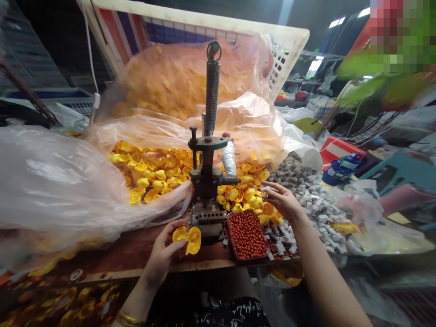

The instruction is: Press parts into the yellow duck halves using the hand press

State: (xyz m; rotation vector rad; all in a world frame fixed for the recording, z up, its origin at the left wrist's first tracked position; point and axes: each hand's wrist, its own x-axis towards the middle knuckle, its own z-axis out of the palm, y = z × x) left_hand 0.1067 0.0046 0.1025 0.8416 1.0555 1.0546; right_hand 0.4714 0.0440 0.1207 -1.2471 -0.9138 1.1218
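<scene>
My left hand [166,247] pinches a hollow yellow plastic shell [192,240], its open side facing up, close to the base of a hand press [206,181]. The press stands upright with a spring on top and a lever handle [229,156] wrapped in silvery material. Over the right edge of the heap of yellow shells [245,195] is my right hand [281,200], its fingertips drawn together. A pale bit shows at those fingertips, too small to name. Below that hand sits a tray of small red-brown beads [248,235].
Grey-white small parts [316,209] are piled on the right. Behind the press, a white crate [204,20] lies tipped with a clear bag of yellow shells [163,86]. Another plastic bag [57,181] bulges at left. A blue bottle [342,169] stands at far right.
</scene>
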